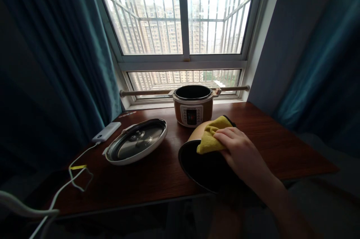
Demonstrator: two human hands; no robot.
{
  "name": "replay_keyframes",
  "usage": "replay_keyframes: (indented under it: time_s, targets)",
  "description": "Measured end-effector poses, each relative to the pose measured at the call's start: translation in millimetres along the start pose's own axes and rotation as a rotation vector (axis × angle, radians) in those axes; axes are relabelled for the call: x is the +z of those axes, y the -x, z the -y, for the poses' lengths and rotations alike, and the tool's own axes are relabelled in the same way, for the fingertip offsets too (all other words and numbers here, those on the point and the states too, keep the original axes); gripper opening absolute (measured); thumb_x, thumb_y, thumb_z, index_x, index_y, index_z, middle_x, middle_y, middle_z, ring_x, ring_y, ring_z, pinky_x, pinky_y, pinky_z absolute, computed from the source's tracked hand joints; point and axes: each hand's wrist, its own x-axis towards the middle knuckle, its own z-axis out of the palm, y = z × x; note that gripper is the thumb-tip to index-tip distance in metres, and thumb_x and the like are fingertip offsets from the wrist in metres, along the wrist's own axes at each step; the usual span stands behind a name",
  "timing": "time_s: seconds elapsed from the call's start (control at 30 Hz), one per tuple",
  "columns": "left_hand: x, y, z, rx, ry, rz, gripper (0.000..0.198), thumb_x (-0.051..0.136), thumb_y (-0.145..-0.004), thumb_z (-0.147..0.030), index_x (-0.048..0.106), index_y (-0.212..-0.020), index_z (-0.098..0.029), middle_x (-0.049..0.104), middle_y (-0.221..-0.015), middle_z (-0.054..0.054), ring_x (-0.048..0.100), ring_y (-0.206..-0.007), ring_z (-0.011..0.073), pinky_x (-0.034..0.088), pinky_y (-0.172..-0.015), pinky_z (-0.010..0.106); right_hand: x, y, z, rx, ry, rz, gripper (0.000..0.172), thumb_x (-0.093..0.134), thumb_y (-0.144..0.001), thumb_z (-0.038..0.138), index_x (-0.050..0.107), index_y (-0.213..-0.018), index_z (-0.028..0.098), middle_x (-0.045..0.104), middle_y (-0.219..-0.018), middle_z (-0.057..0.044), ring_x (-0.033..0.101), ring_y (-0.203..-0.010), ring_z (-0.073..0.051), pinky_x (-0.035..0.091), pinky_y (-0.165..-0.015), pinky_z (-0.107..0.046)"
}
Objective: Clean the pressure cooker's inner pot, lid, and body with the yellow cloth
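My right hand is closed on a yellow cloth and presses it against the rim and gold-coloured outside of an inner pot. This pot is tipped over on its side near the front edge, its dark opening facing me. Below it a dim forearm rises from the bottom of the view; my left hand is lost in shadow by the pot, its fingers hidden. Behind the pot stands the cooker body, gold and white with a control panel, its top uncovered. To the left lies the round lid, metal inner side up.
All this rests on a dark red wooden table. At its left are a white power strip and a looping white cable with a yellow tie. A barred window and blue curtains border the table.
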Motion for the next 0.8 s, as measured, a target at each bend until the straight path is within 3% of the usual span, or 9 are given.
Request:
replay_keyframes:
  time_s: [0.07,0.13,0.17,0.23,0.3,0.43,0.6,0.7,0.8]
  targets:
    - [-41.0,-18,-5,0.187,0.109,0.036,0.029,0.047,-0.085,-0.027,0.057,-0.11,-0.016,0.069,-0.096,0.006,0.065,-0.083,0.0177,0.055,-0.071,0.028,-5,-8,-18,-0.135,-0.059,0.055,0.031,0.055,-0.078,0.01,0.063,-0.105,0.021,0.062,-0.11,-0.004,0.046,-0.106,-0.023,0.038,-0.095,-0.041]
    - [-90.4,-39,-2,0.352,0.248,-0.101,0.025,0.049,-0.084,-0.016,0.058,-0.107,-0.016,0.07,-0.085,0.004,0.065,-0.077,0.0121,0.053,-0.07,0.02,-10,-15,-36,-0.227,-0.072,0.076,0.031,0.053,-0.079,0.01,0.064,-0.104,0.024,0.06,-0.114,-0.002,0.042,-0.11,-0.024,0.035,-0.096,-0.042]
    - [-113.6,-51,2,0.373,0.261,-0.18,0.026,0.05,-0.083,-0.014,0.057,-0.108,-0.013,0.069,-0.088,0.006,0.064,-0.081,0.012,0.053,-0.072,0.02,-12,-18,-44,-0.255,-0.069,0.081,0.032,0.052,-0.079,0.009,0.065,-0.102,0.026,0.058,-0.115,-0.002,0.04,-0.11,-0.024,0.035,-0.096,-0.043]
    - [-149.8,-77,15,0.296,0.226,-0.188,0.035,0.049,-0.081,-0.005,0.054,-0.115,-0.012,0.066,-0.104,0.009,0.06,-0.099,0.015,0.051,-0.081,0.024,-14,-24,-58,-0.302,-0.076,0.086,0.035,0.051,-0.077,0.005,0.067,-0.099,0.028,0.056,-0.117,-0.002,0.04,-0.109,-0.024,0.035,-0.095,-0.043]
    - [-167.1,-107,29,0.27,0.211,-0.18,0.038,0.046,-0.082,-0.004,0.052,-0.118,-0.016,0.06,-0.116,0.009,0.052,-0.113,0.0188,0.047,-0.092,0.034,-15,-29,-70,-0.351,-0.101,0.091,0.035,0.052,-0.076,0.004,0.069,-0.095,0.028,0.054,-0.115,-0.003,0.041,-0.107,-0.022,0.035,-0.094,-0.042]
    - [-153.7,-158,45,0.239,0.035,0.015,0.037,0.042,-0.089,-0.021,0.045,-0.125,-0.015,0.047,-0.133,0.011,0.035,-0.129,0.0209,0.032,-0.106,0.042,-12,-35,-88,-0.408,-0.187,0.071,0.026,0.056,-0.078,0.01,0.07,-0.09,0.028,0.055,-0.111,-0.004,0.044,-0.106,-0.021,0.038,-0.092,-0.04]
    - [-114.4,-177,39,0.145,-0.134,0.194,0.057,0.047,-0.085,-0.042,0.037,-0.13,-0.008,0.047,-0.131,0.017,0.043,-0.122,0.0234,0.036,-0.101,0.039,-12,-34,-103,-0.38,-0.343,0.086,0.021,0.056,-0.081,0.016,0.071,-0.089,0.028,0.055,-0.114,-0.004,0.047,-0.11,-0.02,0.041,-0.093,-0.037]
    - [-101.9,-178,34,0.086,-0.201,0.166,0.053,0.046,-0.085,-0.043,0.041,-0.126,-0.01,0.053,-0.123,0.015,0.049,-0.112,0.0232,0.038,-0.096,0.038,-9,-22,-102,-0.192,-0.454,-0.021,0.019,0.055,-0.082,0.022,0.07,-0.093,0.028,0.052,-0.123,-0.004,0.047,-0.115,-0.02,0.038,-0.098,-0.038]
    - [-95.1,-182,32,0.036,-0.255,0.111,0.053,0.046,-0.085,-0.044,0.041,-0.126,-0.011,0.057,-0.115,0.012,0.05,-0.105,0.023,0.039,-0.091,0.038,5,6,-92,0.21,-0.642,-0.341,0.034,0.056,-0.082,0.033,0.058,-0.116,0.028,0.051,-0.127,-0.005,0.052,-0.11,-0.021,0.041,-0.095,-0.038]
